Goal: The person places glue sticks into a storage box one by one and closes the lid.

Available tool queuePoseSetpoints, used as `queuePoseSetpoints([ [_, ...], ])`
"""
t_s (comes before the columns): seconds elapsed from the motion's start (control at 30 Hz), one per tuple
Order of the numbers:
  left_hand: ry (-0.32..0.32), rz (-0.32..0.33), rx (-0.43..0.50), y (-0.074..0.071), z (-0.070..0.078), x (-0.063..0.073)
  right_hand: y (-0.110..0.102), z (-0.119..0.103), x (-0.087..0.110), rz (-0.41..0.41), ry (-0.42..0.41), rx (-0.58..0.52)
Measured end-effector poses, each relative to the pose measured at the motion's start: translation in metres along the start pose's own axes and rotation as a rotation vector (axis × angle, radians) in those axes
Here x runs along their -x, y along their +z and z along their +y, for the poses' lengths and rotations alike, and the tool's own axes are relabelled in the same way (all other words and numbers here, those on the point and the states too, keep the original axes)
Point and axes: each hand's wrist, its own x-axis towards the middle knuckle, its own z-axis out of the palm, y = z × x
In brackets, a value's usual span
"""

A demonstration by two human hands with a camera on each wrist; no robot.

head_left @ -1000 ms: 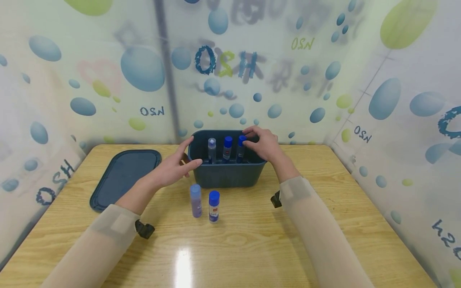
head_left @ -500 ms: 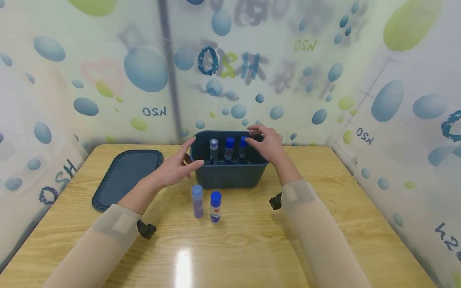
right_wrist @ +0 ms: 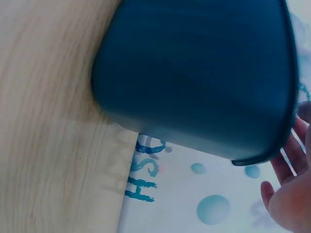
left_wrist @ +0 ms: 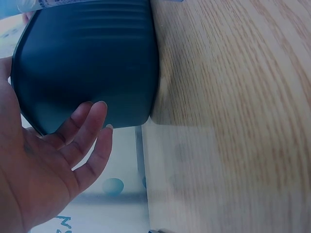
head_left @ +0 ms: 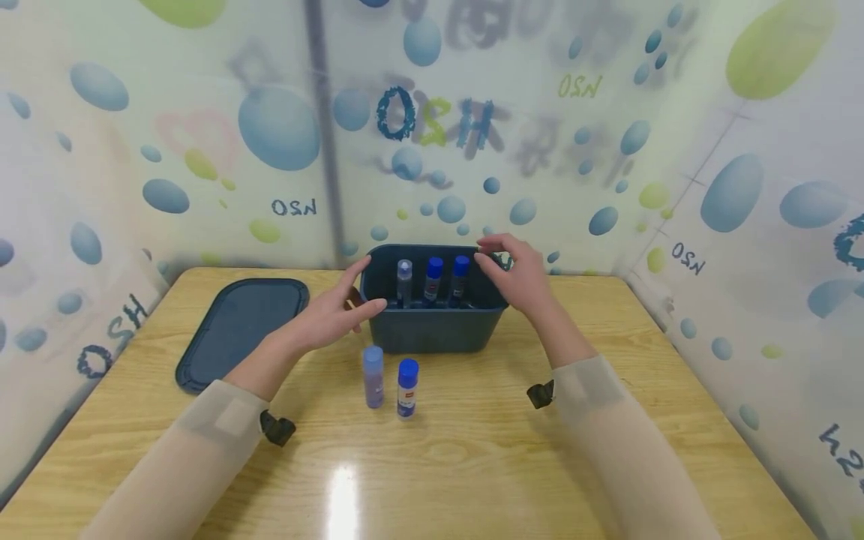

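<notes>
A dark blue bin (head_left: 432, 330) stands at the back of the table. Inside it three glue sticks stand upright: a clear-topped one (head_left: 404, 283), a blue-capped one (head_left: 433, 279) and another blue-capped one (head_left: 459, 279) at the right. My left hand (head_left: 331, 315) spans the bin's left end, thumb by the front rim and index finger by the back corner; its other fingers are relaxed along the end wall (left_wrist: 97, 63). Over the bin's right end is my right hand (head_left: 523, 274), fingers loosely extended around the rim, holding nothing.
In front of the bin stand a pale purple glue stick (head_left: 373, 377) and a blue-capped glue stick (head_left: 407, 388). A dark lid (head_left: 246, 330) lies flat at the left of the wooden table (head_left: 472, 465). Patterned walls (head_left: 607, 150) enclose the back and sides.
My right hand has let go of the rightmost glue stick in the bin and drawn back to the right. The left hand has stayed at the bin's left end.
</notes>
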Motion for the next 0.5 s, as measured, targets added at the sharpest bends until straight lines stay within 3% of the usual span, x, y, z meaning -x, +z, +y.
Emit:
queuePoseSetpoints([
  [0.23,0.001,0.004,0.001,0.001,-0.001,-0.001,-0.012,-0.013,0.028,-0.060,0.034,-0.077],
  [0.5,0.012,-0.001,0.008,0.000,0.001,-0.001,-0.021,-0.025,0.056,-0.116,0.024,-0.076],
])
